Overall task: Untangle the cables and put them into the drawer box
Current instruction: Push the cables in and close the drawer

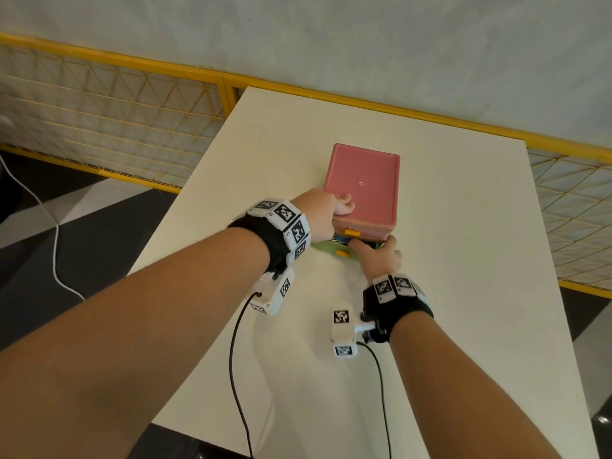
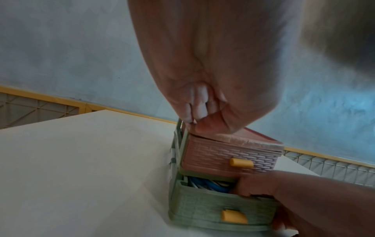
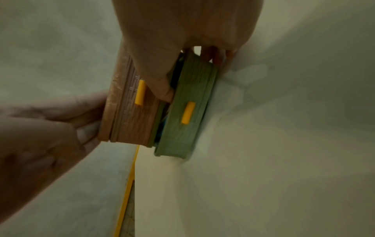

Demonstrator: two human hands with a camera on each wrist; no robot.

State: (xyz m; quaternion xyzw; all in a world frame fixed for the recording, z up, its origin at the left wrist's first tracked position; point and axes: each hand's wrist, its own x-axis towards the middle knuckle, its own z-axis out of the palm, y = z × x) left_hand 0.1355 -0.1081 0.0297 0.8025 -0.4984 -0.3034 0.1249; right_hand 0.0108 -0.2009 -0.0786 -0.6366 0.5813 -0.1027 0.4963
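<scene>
Fingers (image 2: 195,102) of the left hand (image 1: 326,210) curl over the left rear edge of the drawer box (image 1: 362,187), with the thumb lying on its pink top, so the hand grips the box from above. Fingers (image 3: 211,54) of the right hand (image 1: 381,256) wrap round the right end of the green drawer (image 2: 213,206), while that thumb reaches into the gap above the drawer's front wall; this hand grips the drawer.

That lower drawer stands partly pulled out, and the pink drawer (image 2: 227,157) above it sits flush in the frame. Each drawer front carries a yellow handle (image 2: 240,162). Blue and white cables (image 2: 207,184) lie inside the green drawer, showing through the open gap just beside the right thumb. The box stands on the white counter (image 1: 463,293), near its far edge. A yellow mesh fence (image 1: 116,111) runs behind the counter.
</scene>
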